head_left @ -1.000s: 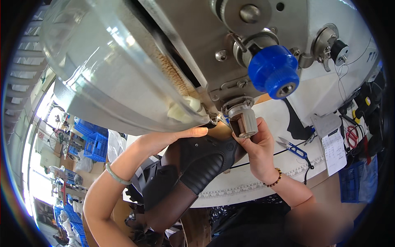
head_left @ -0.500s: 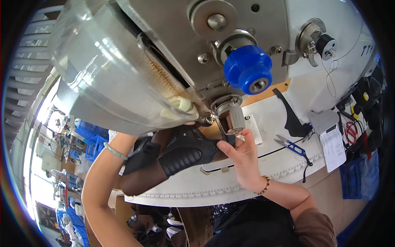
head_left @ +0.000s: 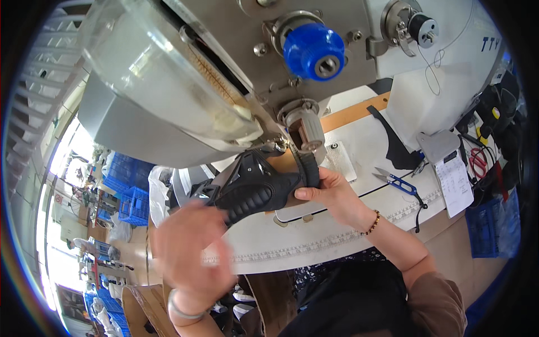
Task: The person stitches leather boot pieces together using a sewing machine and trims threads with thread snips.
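The right hand [head_left: 331, 191] is pinching the black shoe upper [head_left: 255, 188] under the sewing machine [head_left: 297, 126]; the left hand [head_left: 188, 247] (blurred, open, empty) is pulling away, having released it.

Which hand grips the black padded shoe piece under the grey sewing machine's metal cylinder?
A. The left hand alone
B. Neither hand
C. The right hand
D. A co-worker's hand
C: the right hand, with a beaded bracelet at its wrist, pinches the end of the black padded shoe piece just below the metal cylinder, while the blurred left hand is off it.
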### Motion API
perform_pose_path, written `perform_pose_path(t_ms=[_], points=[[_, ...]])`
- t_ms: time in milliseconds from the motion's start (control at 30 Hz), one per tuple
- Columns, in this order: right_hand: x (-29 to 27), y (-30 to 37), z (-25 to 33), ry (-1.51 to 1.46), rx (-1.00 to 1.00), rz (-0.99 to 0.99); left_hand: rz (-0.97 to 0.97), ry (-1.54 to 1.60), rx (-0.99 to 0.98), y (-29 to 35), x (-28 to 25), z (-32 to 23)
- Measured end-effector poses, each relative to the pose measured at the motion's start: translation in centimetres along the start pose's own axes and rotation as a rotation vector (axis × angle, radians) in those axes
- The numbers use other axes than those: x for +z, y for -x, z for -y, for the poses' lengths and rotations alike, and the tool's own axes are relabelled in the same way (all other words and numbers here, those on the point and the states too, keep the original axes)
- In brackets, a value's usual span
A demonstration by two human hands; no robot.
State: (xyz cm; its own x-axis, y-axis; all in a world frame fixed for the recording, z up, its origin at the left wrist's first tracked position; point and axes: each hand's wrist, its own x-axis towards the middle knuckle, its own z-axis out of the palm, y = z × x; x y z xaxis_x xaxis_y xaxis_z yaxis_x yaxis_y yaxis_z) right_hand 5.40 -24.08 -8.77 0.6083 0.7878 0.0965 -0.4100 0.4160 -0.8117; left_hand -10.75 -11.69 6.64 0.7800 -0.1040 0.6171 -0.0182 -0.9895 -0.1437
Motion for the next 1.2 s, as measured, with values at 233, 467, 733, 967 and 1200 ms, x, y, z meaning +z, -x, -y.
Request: perform_pose_path(t_ms=[233, 467, 733, 967, 1200], points=[[0.7, 0.6, 1.0, 0.024, -0.076, 0.124, 0.060, -0.339, 0.094, 1.7, 6.6, -1.0], [0.3, 0.3, 0.7, 0.130, -0.097, 0.136, 0.031, -0.298, 0.080, 1.9, 6.6, -1.2], [0.3, 0.1, 0.7, -0.022, -0.136, 0.070, -0.026, -0.432, 0.034, 1.9, 7.7, -3.4], [0.3, 0.3, 0.5, 0.003, -0.115, 0.050, -0.023, -0.449, 0.073, 1.9, 7.6, -2.5], [1.0, 0.2, 0.4, -0.052, -0.085, 0.022, -0.006, -0.413, 0.088, 1.8, 7.5, -1.4]])
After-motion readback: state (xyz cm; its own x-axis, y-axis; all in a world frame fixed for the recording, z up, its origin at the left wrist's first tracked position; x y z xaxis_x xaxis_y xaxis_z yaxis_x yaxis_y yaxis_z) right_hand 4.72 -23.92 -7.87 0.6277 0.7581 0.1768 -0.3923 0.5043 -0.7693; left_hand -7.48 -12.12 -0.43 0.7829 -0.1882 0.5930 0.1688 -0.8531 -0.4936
